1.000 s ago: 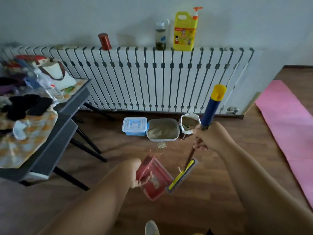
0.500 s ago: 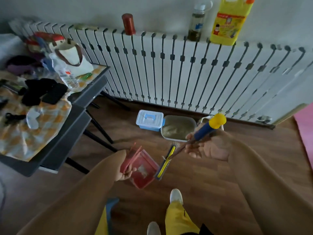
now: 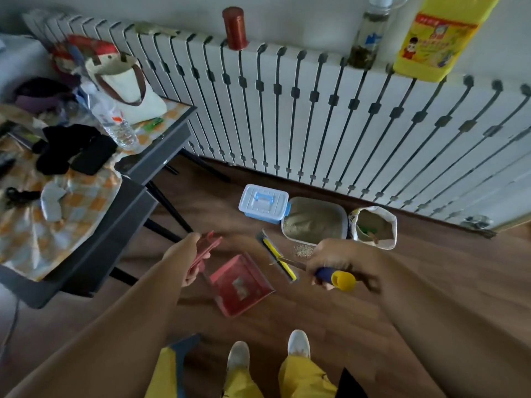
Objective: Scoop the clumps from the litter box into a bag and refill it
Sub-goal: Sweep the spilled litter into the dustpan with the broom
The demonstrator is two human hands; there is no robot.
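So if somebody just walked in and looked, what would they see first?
Probably the person's two hands low in the middle: the left hand grips a red dustpan and the right hand grips a brush with a blue and yellow handle. Just beyond them, by the white radiator, sits the litter box, with a little spilled litter on the floor in front.

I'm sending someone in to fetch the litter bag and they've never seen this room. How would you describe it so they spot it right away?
Find the long white radiator on the wall and look at the floor at its foot, where three things stand in a row. The bag is the right-hand one, beside the litter box. Unlike the rigid box and the lidded blue case, it is a soft white sack standing open.
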